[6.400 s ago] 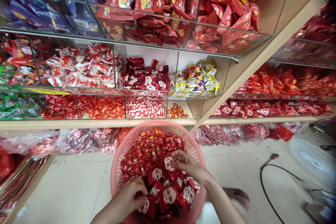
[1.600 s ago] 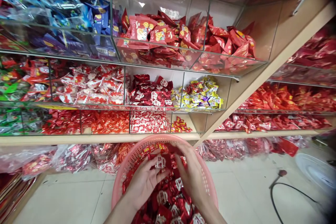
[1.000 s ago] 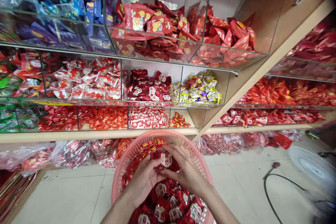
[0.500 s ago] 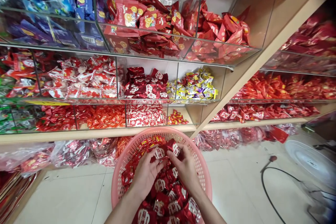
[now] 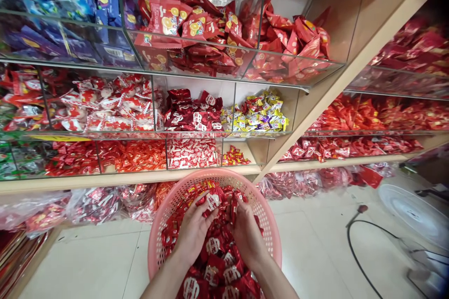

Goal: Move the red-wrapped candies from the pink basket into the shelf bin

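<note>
A pink plastic basket point(image 5: 266, 224) full of dark red wrapped candies point(image 5: 213, 266) and smaller bright red ones sits low in front of me. My left hand point(image 5: 192, 231) reaches into the pile, its fingers closed round a dark red candy with a white label point(image 5: 212, 201) near the basket's far side. Beside it my right hand point(image 5: 245, 233) digs into the heap with its fingers curled down among the wrappers; what they hold is hidden.
Glass-fronted shelf bins point(image 5: 196, 70) rise ahead, holding red, white, blue, green and yellow point(image 5: 257, 114) sweets. Clear bags of candy point(image 5: 101, 201) lie under the wooden shelf edge point(image 5: 105, 180). A black cable point(image 5: 365, 243) and a white fan point(image 5: 417, 212) lie on the tiled floor at right.
Both hands have pushed deeper toward the basket's far side. The right hand has let go of the labelled candy and sunk into the pile; the left hand now has it alone.
</note>
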`<state>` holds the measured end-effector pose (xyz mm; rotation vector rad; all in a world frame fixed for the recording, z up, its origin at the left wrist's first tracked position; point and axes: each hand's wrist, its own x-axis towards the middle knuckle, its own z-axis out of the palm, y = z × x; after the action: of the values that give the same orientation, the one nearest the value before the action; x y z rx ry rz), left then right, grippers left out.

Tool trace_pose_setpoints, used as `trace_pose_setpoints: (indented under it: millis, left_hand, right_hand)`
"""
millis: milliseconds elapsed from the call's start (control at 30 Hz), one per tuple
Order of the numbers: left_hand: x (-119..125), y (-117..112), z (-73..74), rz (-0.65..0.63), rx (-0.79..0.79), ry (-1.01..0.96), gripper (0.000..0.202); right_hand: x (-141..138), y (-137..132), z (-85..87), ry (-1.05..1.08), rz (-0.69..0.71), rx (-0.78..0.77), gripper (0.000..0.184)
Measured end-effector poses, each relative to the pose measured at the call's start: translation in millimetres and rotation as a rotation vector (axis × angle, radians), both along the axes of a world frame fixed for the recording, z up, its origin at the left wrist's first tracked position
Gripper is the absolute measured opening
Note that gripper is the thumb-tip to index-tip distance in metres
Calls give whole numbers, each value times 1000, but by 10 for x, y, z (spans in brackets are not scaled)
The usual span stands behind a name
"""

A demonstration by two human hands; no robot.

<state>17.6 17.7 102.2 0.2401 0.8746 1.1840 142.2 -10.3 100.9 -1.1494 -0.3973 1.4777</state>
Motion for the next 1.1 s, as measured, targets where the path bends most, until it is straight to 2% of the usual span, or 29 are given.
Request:
trace_pose_setpoints:
  millis: [100, 300, 533, 633, 767, 900, 1033, 1100]
  left_hand:
    - [15, -12, -36, 34, -11, -5, 24]
    - [63, -30, -132, 43, -69, -21, 17]
    - [67, -36, -228, -38, -78, 14, 31]
    - [63, -32, -223, -48, -93, 22, 30]
    - [63, -33, -164, -85, -78, 31, 31]
    - [60, -52, -105, -168, 9, 38, 37]
    - [50, -100, -127, -251, 22, 153, 51]
    - [55, -154, -181, -284, -17, 216, 52]
  right_hand:
    - [5, 3, 5, 69, -75, -47, 26]
    - [30, -30, -58, 121, -54, -141, 23]
    - [13, -92, -124, 206, -67, -126, 23]
    - [-4, -119, -195, 210, -71, -106, 26]
    - [-41, -154, -233, 157, -24, -66, 29]
    - [-33, -169, -208, 61, 51, -31, 26]
    - [184, -155, -215, -101, 138, -48, 27]
    - [374, -143, -233, -223, 104, -73, 33]
